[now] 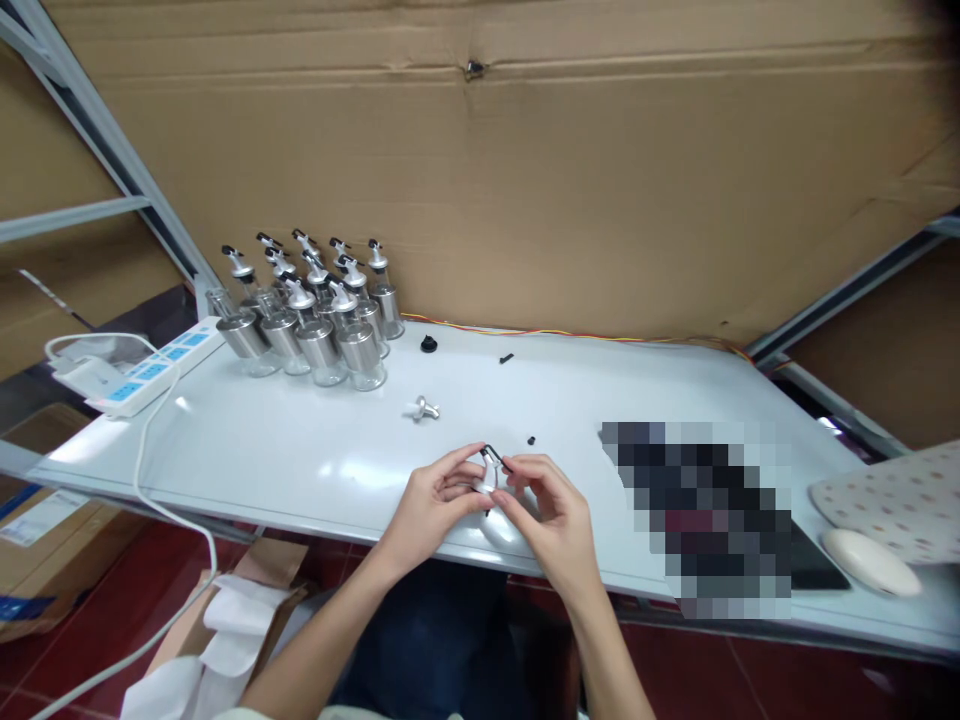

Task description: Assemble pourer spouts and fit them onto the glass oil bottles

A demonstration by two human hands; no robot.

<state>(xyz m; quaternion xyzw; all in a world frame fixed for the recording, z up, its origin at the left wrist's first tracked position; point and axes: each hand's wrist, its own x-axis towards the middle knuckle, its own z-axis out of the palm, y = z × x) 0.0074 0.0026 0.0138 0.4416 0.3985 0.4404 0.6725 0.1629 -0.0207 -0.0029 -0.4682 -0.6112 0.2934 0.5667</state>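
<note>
Above the table's front edge, my left hand (433, 505) is closed round a silver pourer spout (487, 474) with a black flip cap. My right hand (551, 512) pinches the same spout from the other side, its fingers at the black cap and the lower body. Beyond the hands lies another silver pourer spout (425, 408) on its side, without a black cap. Loose black parts are spread about: a round stopper (428, 344), a small flat strip (507, 358) and a tiny black piece (531, 440).
Several glass-and-steel oil bottles (321, 350), most with pourer spouts, stand at the back left. A power strip (161, 368) with a white cable lies at the left edge. On the right are a pixelated dark item (814, 565), a cream oval object (870, 562) and a dotted item (900, 500).
</note>
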